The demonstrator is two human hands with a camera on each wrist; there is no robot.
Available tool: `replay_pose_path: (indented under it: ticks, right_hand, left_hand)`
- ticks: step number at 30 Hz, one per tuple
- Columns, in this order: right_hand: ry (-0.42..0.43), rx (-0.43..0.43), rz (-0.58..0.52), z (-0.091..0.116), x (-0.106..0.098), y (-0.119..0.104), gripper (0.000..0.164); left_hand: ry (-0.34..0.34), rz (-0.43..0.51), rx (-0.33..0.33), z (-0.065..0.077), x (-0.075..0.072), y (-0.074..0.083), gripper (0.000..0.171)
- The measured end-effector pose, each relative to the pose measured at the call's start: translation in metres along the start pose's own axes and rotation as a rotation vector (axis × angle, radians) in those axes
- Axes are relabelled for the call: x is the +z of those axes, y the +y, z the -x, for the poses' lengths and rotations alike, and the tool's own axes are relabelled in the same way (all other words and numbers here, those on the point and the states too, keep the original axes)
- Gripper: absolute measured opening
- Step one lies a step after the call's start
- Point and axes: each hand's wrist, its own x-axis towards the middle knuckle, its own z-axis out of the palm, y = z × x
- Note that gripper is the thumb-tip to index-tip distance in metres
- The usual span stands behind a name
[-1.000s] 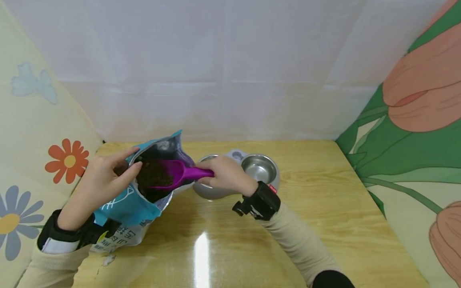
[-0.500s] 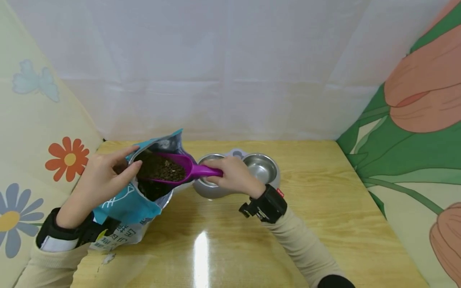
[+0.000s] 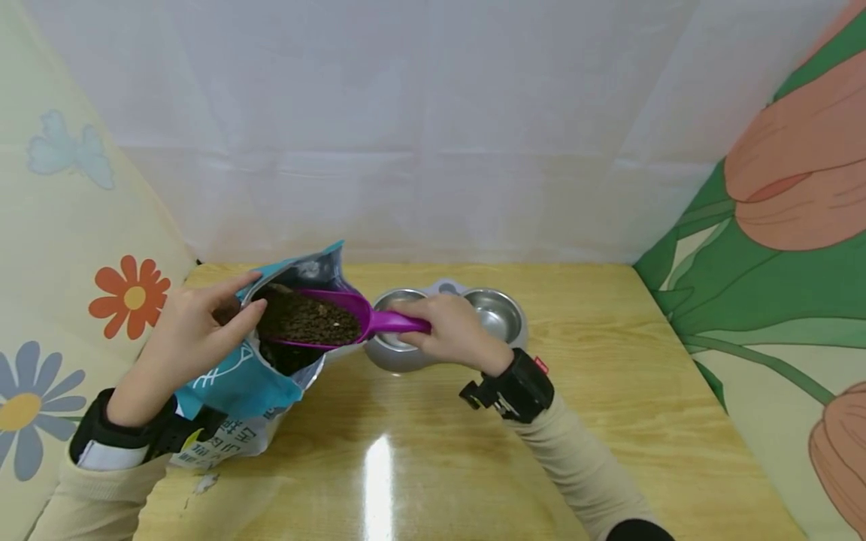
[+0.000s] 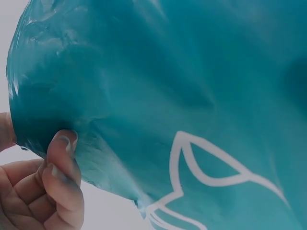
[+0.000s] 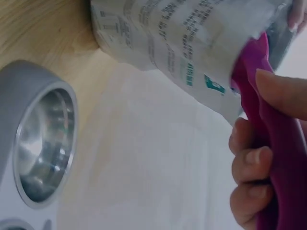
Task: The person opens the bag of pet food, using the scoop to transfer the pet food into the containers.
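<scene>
A blue and white bag (image 3: 237,387) stands at the left of the table, its mouth held wide and tipped to the right. My left hand (image 3: 196,330) pinches the bag's left rim between thumb and fingers; the left wrist view shows fingertips on the blue film (image 4: 144,96). With curled fingers my right hand (image 3: 453,330) grips the handle of a purple scoop (image 3: 399,323). Brown kibble (image 3: 318,319) heaps in the scoop, whose front part is still inside the bag's mouth. In the right wrist view the thumb lies along the purple handle (image 5: 288,158).
Behind the right hand sits a grey double pet bowl (image 3: 399,364) with two steel basins, the right basin (image 3: 497,315) showing bare metal. A white sheet (image 3: 419,150) hangs at the table's back edge. Patterned panels flank the wooden table (image 3: 541,466).
My right hand has moved right, drawing the scoop partway out of the bag. A heap of kibble now shows in it. The left hand has kept its hold on the rim.
</scene>
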Motion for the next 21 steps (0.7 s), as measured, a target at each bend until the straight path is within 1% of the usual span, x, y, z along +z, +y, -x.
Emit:
replay_pose_path:
  ticks: [4, 13, 18, 21]
  right_hand:
    - [-0.002, 0.011, 0.002, 0.004, -0.012, -0.001, 0.039]
    - [-0.015, -0.034, 0.008, 0.011, -0.040, 0.007, 0.037]
    - [-0.021, -0.049, -0.021, 0.019, -0.052, 0.013, 0.032]
    - [-0.026, -0.038, -0.041, 0.025, -0.059, 0.016, 0.031]
  left_hand:
    - [-0.002, 0.003, -0.001, 0.000, 0.000, -0.001, 0.037]
    - [-0.004, -0.001, 0.004, -0.001, 0.000, -0.001, 0.036]
    - [0.003, -0.005, 0.003, -0.001, 0.000, -0.001, 0.036]
    - [0.006, 0.000, 0.001, -0.001, 0.001, -0.001, 0.036]
